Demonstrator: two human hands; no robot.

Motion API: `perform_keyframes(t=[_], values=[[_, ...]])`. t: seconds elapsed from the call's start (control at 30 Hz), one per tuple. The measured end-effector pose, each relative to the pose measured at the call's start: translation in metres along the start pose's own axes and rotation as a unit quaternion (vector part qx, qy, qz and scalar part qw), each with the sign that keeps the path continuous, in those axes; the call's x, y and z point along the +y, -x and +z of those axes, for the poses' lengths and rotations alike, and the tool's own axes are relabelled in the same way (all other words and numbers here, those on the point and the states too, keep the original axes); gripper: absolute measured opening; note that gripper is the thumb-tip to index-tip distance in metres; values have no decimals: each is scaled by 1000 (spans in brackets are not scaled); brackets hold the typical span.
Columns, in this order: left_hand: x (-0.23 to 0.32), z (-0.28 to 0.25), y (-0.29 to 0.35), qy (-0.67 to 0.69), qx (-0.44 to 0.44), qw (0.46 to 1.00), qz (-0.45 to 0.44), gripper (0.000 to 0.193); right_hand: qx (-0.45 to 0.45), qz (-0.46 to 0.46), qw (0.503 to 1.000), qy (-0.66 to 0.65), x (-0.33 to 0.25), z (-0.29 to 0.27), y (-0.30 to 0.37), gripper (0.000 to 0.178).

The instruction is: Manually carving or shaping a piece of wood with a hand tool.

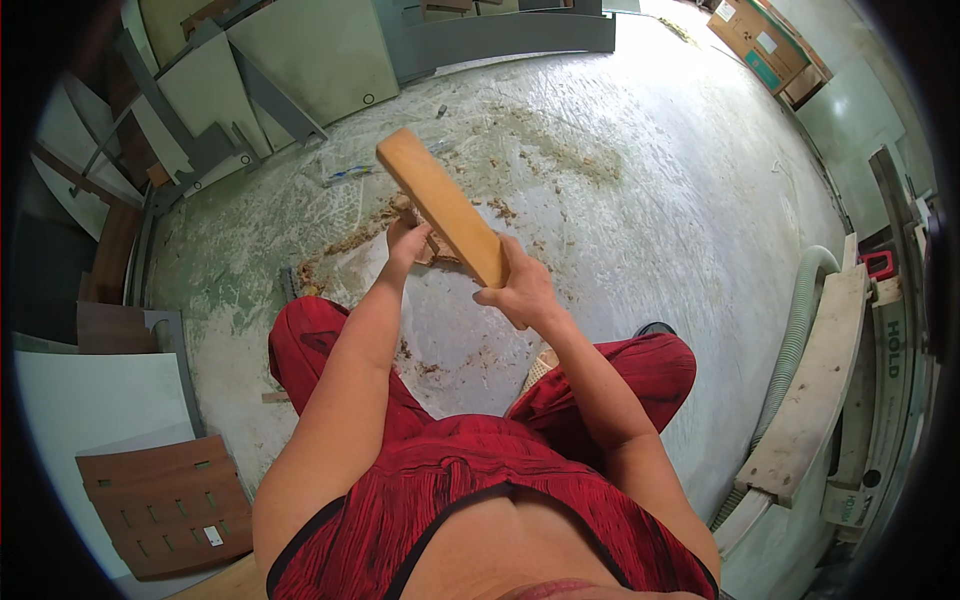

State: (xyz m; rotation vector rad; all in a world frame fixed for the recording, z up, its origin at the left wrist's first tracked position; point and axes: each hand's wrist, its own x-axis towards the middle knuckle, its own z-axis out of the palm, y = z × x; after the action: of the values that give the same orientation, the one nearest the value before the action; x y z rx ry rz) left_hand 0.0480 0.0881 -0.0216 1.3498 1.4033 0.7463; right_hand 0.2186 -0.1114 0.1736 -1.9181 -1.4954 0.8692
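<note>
Your right hand [520, 290] is wrapped around the lower end of a flat wooden block [441, 205], which rises tilted up and to your left, well above the floor. Your left hand [408, 240] reaches down just beside the block's lower part, its fingers closed on a small brownish piece [432, 250] that is too hidden to make out; whether it rests on the floor I cannot tell. Both forearms come up over your red trousers [320, 345].

Beneath the hands the concrete floor [640, 190] is strewn with sawdust and wood chips [360, 235]. On your left lie grey and white panels [300, 60] and a brown slotted board [165, 500]. On your right run a pale corrugated hose [795, 340] and a long plank [820, 380], with a cardboard box [765, 45] far off at the upper right.
</note>
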Motion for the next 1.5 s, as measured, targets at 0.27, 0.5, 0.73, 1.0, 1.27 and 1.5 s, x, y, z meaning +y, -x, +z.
perform_keyframes(t=[0.27,0.5,0.73,1.0,1.27,1.5], values=[[-1,-1,5,-37,-12,991,130,33,40,7,999,-15,11,-5,0,84],[13,3,11,-133,11,988,83,33,138,-158,972,-106,-4,-1,7,77],[12,9,16,-88,0,982,166,31,-17,15,998,60,16,18,-6,74],[-1,7,9,-29,2,992,121,29,87,-79,981,-153,6,22,5,74],[-7,-2,-7,-121,-33,992,-2,35,-17,68,998,6,37,30,-20,63],[-27,-21,-6,47,-28,998,-26,39,13,198,979,43,91,66,-46,73]])
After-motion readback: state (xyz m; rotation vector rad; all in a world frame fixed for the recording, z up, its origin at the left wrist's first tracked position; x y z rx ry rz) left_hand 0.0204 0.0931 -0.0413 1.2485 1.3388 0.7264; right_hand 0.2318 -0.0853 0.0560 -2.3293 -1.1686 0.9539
